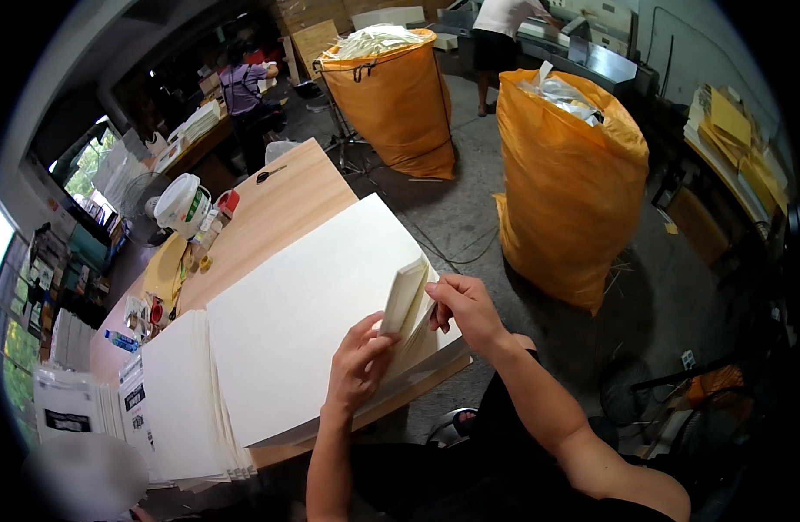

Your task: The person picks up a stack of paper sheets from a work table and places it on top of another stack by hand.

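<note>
My left hand (363, 358) grips the lower left side of a thick bundle of cream folded paper (403, 294), held upright and tilted over the table's near right corner. Its loose edges fan apart on the right side. At that fanned side my right hand (463, 306) is closed, thumb and fingers pinching the edges of the paper. Beneath the bundle lies a wide white sheet (309, 304), which looks like the top of a flat stack. The fingertips of the right hand are partly hidden behind the paper.
A wooden table (309, 187) carries scissors (270, 174), a white bucket (181, 205), a blue-capped bottle (122, 340) and white paper stacks (176, 396). Two large orange sacks (570, 187) stand on the floor beyond. Two other people work farther off.
</note>
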The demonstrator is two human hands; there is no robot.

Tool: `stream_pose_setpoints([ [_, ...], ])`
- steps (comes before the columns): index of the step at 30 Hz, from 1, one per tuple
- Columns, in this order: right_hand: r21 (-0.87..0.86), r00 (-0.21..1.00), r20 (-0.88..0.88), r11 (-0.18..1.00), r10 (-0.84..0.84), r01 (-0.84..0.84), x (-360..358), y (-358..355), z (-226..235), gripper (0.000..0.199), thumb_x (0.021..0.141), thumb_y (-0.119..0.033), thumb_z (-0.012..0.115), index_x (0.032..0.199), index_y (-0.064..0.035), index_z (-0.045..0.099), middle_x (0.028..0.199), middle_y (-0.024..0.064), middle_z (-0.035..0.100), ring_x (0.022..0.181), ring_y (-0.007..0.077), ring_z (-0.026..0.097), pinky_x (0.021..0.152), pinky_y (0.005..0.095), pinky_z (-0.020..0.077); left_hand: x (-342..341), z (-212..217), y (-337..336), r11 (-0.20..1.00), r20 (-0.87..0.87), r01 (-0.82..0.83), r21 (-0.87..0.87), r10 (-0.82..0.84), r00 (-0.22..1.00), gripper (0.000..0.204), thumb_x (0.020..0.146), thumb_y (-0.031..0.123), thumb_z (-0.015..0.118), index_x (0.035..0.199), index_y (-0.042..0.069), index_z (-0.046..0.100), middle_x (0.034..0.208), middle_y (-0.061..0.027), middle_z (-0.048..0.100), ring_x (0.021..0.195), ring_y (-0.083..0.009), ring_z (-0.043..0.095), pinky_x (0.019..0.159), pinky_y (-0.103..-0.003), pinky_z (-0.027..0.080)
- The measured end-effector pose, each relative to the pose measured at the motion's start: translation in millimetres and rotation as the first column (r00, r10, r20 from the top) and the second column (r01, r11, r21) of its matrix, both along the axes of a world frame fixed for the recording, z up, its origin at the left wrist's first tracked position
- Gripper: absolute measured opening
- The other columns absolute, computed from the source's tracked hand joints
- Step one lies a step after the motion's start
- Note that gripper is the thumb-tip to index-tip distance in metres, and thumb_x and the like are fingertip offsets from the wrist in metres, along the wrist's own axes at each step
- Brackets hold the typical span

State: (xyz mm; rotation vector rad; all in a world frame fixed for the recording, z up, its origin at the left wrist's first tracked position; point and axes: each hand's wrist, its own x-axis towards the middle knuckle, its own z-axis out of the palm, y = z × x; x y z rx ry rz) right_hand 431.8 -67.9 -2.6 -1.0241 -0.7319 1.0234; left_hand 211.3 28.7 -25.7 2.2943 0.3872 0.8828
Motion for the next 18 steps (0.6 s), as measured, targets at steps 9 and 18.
stream_pose_setpoints([
  [9, -0.004, 0.959, 0.139, 0.968, -0.249, 0.252, -7.4, -19.8, -7.5, 0.028, 0.102, -0.022, 0.062, 0.079, -0.0064, 0.056, 0.073, 0.0055, 0.063, 0.063, 0.0146, 0.061, 0.055, 0.0279, 0.0463, -0.4, -1.5, -0.6, 0.998, -0.009, -0.007, -0.055, 0.007, 1.0, 0.056, 0.071, 0.002, 0.089, 0.124, 0.012, 0.072, 0.129, -0.0127, 0.067, 0.116, -0.0306, 0.067, 0.097, -0.04, 0.058],
  [18, 0.039, 0.134, 0.991, 0.996, -0.028, -0.084, -13.4, -47.4, -61.0, 0.051, 0.086, -0.039, 0.068, 0.128, -0.0111, 0.068, 0.137, 0.0218, 0.056, 0.139, 0.0402, 0.042, 0.119, 0.0548, 0.0266, 3.9, -0.5, -9.4, 0.956, -0.193, 0.047, 0.291, 0.011, 0.981, 0.069, 0.075, 0.015, 0.089, 0.138, 0.03, 0.064, 0.152, -0.0127, 0.05, 0.119, -0.0343, 0.065, 0.101, -0.043, 0.056],
])
